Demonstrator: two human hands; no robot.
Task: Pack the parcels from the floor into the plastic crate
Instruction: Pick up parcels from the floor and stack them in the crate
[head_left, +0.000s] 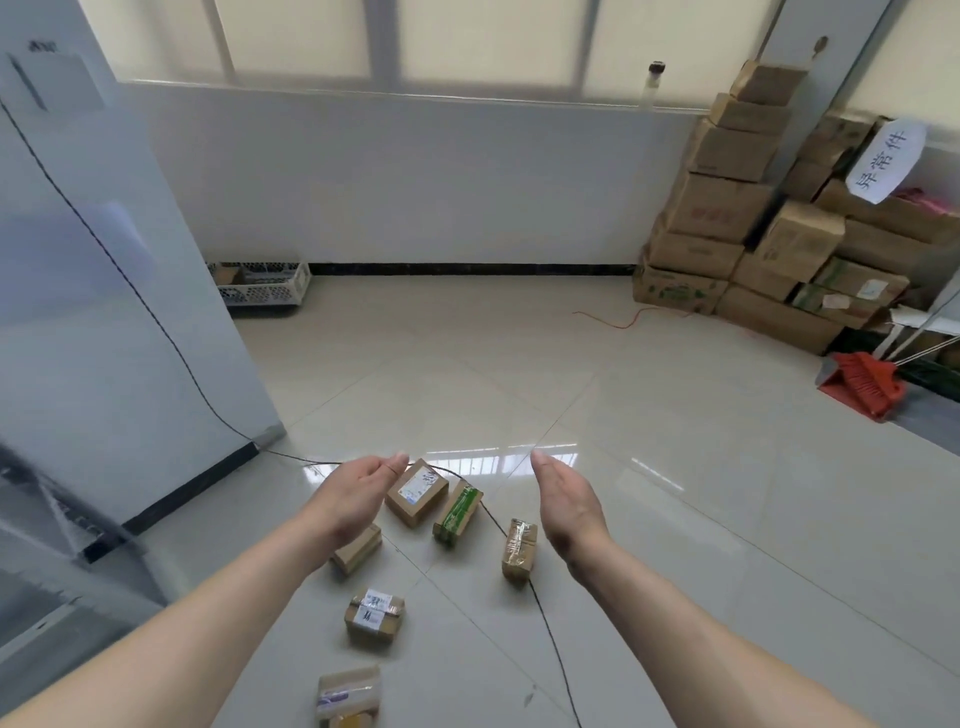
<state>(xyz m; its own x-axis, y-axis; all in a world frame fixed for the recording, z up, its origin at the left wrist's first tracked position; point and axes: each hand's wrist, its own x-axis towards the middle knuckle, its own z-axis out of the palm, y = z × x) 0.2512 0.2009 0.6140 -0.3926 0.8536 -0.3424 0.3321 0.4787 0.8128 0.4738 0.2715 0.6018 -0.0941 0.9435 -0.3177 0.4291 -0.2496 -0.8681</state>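
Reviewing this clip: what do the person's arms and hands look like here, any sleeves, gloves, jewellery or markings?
Both forearms are bare as far as the frame shows, with no sleeves in view. The left hand and right hand wear no gloves. No watch, ring, bracelet or other marking is visible on either wrist or hand.

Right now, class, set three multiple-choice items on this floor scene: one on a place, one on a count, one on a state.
1. Where is the white plastic lattice crate?
A by the far wall
B beside the red dustpan
C under the hands

2. How many small brown cardboard parcels lie on the pale tiled floor?
A three
B six
C nine

3. The left hand and right hand are
A gripping parcels
B open, holding nothing
C pulling the cable

Key: A, it sits at the skirting; B, six are scattered near the hands; B, fingers straight.
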